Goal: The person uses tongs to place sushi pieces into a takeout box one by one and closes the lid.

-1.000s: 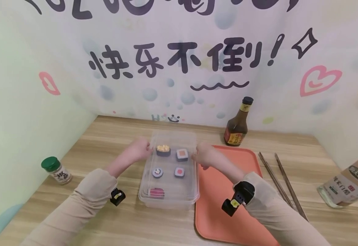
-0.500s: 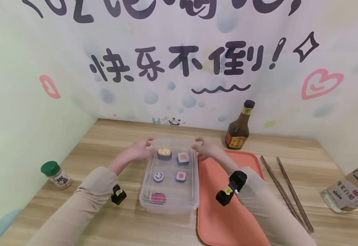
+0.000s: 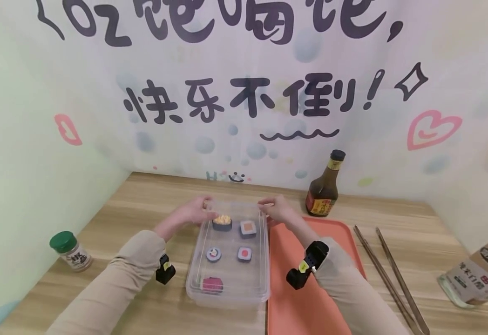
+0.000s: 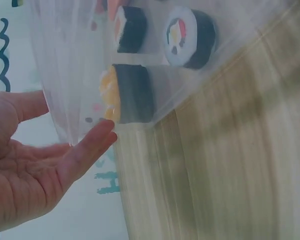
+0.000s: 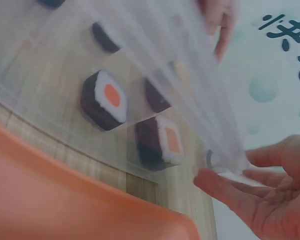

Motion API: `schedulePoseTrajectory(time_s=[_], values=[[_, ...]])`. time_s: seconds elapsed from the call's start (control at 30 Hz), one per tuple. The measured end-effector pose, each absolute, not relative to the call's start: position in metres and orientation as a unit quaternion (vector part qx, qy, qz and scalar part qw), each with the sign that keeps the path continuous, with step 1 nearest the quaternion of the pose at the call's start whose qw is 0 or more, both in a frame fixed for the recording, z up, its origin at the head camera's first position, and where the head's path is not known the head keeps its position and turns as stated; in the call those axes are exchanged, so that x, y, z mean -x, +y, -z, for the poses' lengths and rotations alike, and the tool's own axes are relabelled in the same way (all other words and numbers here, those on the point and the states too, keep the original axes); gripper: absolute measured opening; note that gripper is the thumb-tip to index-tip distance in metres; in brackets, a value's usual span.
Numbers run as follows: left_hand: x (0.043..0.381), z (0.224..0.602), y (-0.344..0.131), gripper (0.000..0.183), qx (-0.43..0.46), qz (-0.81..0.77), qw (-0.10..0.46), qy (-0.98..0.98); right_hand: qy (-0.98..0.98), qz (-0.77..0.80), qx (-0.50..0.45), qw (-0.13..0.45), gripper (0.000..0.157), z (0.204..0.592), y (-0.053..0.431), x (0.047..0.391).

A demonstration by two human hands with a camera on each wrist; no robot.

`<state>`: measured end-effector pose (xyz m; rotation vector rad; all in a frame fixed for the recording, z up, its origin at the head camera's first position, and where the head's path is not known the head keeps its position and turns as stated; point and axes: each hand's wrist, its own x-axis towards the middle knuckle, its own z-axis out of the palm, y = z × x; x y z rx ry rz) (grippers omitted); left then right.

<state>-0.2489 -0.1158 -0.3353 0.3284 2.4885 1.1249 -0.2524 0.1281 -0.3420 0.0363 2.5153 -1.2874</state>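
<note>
A clear plastic box (image 3: pixel 227 303) stands mid-table under its clear lid (image 3: pixel 229 274). Through it show several sushi pieces: a yellow-topped one (image 3: pixel 222 224), a roll with an orange centre (image 3: pixel 248 228), a round roll (image 3: pixel 213 254), a roll with a red centre (image 3: pixel 244 253) and a magenta piece (image 3: pixel 212 284). At the far left corner my left hand (image 3: pixel 193 211) holds the lid's edge between thumb and fingers. My right hand (image 3: pixel 278 209) grips the far right corner likewise. Both wrist views show the fingers around the lid's corners; exact contact is partly blurred.
An orange tray (image 3: pixel 307 298) lies right of the box, under the right forearm. Beyond it are metal tongs (image 3: pixel 388 274) and a tilted labelled bottle (image 3: pixel 476 274). A brown sauce bottle (image 3: pixel 323 190) stands behind the tray. A green-capped shaker (image 3: pixel 70 250) stands at left.
My fingers, bunched at the far corners a second ago, spread apart and now hold the lid's corners. The lid's far edge sits slightly lower. The head view has tilted up.
</note>
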Motion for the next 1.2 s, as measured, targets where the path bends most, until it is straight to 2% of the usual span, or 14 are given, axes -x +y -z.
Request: schedulePoseTrajectory(time_s=[0.17, 0.33, 0.53, 0.63, 0.73, 0.83, 0.97, 1.07, 1.2], values=[[0.237, 0.330, -0.124, 0.079, -0.098, -0.418, 0.231, 0.873, 0.841, 0.489, -0.023, 0.229, 0.061, 0.341, 0.139, 0.244], [0.221, 0.326, -0.133, 0.073, -0.103, -0.435, 0.288, 0.847, 0.808, 0.503, 0.001, 0.307, 0.065, 0.337, 0.142, 0.228], [0.223, 0.328, -0.135, 0.072, -0.114, -0.464, 0.274, 0.835, 0.818, 0.493, 0.006, 0.296, 0.065, 0.330, 0.136, 0.223], [0.222, 0.326, -0.136, 0.072, -0.114, -0.462, 0.278, 0.835, 0.820, 0.490, 0.012, 0.296, 0.073, 0.329, 0.137, 0.221], [0.215, 0.323, -0.141, 0.068, -0.118, -0.455, 0.299, 0.830, 0.813, 0.490, 0.038, 0.312, 0.084, 0.328, 0.139, 0.210], [0.206, 0.320, -0.146, 0.066, -0.130, -0.443, 0.332, 0.822, 0.789, 0.499, 0.069, 0.352, 0.092, 0.327, 0.140, 0.197], [0.195, 0.318, -0.150, 0.076, -0.142, -0.441, 0.373, 0.804, 0.762, 0.510, 0.091, 0.388, 0.103, 0.326, 0.138, 0.184], [0.192, 0.317, -0.150, 0.080, -0.141, -0.439, 0.375, 0.805, 0.764, 0.506, 0.098, 0.388, 0.108, 0.327, 0.136, 0.181], [0.194, 0.316, -0.149, 0.076, -0.143, -0.426, 0.363, 0.816, 0.782, 0.491, 0.103, 0.370, 0.108, 0.326, 0.137, 0.181]])
